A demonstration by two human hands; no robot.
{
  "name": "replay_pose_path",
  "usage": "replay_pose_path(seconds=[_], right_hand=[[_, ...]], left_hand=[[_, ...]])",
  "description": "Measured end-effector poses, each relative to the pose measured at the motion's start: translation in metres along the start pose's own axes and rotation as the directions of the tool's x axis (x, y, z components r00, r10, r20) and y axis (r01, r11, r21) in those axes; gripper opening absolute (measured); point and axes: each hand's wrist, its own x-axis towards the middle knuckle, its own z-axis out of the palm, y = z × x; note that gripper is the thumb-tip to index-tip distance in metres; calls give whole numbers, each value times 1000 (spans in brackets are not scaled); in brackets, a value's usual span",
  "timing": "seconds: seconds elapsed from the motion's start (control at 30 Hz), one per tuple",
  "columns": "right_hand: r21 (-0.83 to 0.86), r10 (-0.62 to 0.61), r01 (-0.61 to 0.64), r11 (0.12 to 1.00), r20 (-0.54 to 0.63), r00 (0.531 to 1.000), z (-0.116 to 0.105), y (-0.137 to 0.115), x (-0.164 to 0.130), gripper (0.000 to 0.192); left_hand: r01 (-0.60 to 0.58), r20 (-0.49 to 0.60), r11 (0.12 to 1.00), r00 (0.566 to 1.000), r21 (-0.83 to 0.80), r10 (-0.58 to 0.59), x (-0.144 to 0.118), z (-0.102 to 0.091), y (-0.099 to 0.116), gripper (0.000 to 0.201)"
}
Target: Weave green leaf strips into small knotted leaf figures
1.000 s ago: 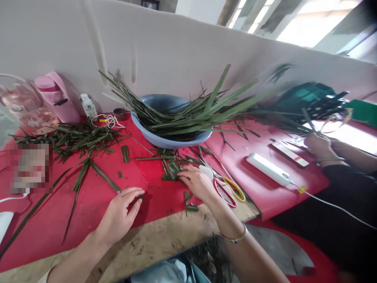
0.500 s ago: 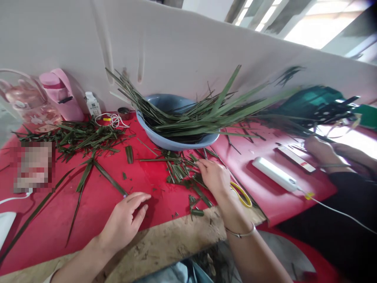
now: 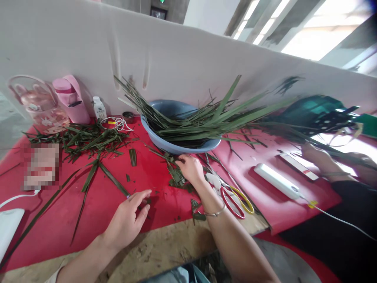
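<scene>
Right hand (image 3: pixel 191 169), fingers curled together onto the cut leaf pieces (image 3: pixel 176 176) at frame centre below the blue basin (image 3: pixel 176 147), while left hand (image 3: pixel 128 220) rests spread-fingered, bracing on the red mat (image 3: pixel 97 204).

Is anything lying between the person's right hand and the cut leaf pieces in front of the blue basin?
Nothing visible: the right hand already rests on the cut leaf pieces, just in front of the blue basin. The scissors lie off to its right, clear of the pile.
</scene>
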Motion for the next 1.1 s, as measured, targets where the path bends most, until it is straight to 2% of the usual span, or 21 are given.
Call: replay_pose_path(seconds=[0.13,0.3,0.37,0.5,0.57,0.63,0.77,0.87,0.97,1.1], right_hand=[[161,-76,80,984,-34,997,-16,11,-16,17],[447,-25,-43,893,145,989,-23,28,-36,25],[498,-4,-67,865,141,990,-22,36,-40,28],[368,14,-11,930,-4,1000,-26,47,-42,38],[293,-29,50,955,-75,997,-29,42,-39,41],[231,-77,102,968,-118,990,-27,30,-34,37],[21,-195,197,980,-53,979,-7,0,-17,27],[-75,-138,136,988,-14,990,6,-9,-5,26],[-72,-101,99,992,-23,995,6,-6,-2,28],[50,-188,188,981,-3,982,-5,-1,-13,29]], left_hand=[[-14,-14,1000,1000,2,14,1,-3,-1,33],[-34,-26,999,999,7,34,0,-3,-2,33],[-42,-30,999,999,5,42,0,-2,-1,31],[-41,-24,999,999,-2,41,0,-2,1,31],[-41,-16,999,999,-2,41,-1,-2,2,31],[-46,-8,999,999,-1,46,-1,-2,3,31],[-57,2,998,998,-24,57,-1,-1,0,30],[-51,-8,997,999,-50,50,1,-2,-2,30],[-48,-15,997,999,-53,47,2,-4,-2,30],[-55,-34,998,998,-30,54,2,-6,-1,30]])
